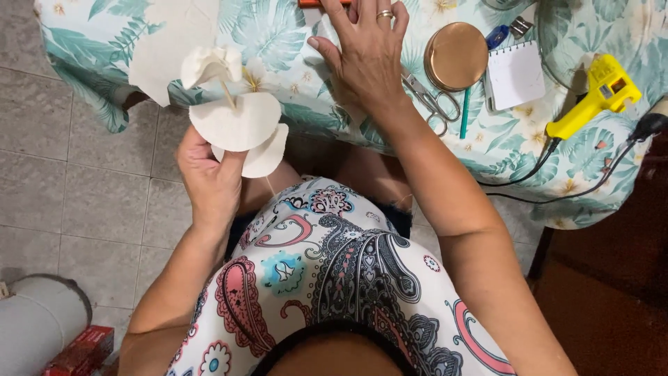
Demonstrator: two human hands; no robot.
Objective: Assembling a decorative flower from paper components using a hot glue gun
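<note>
Left hand grip holds a cream paper flower; right hand lies flat, fingers spread, on the bench.

My left hand holds a cream paper flower on a thin stick before the leaf-printed tablecloth's edge. My right hand rests on the cloth. Right of it lie steel scissors, a round copper lid, a white spiral notepad, then a yellow glue gun.
</note>
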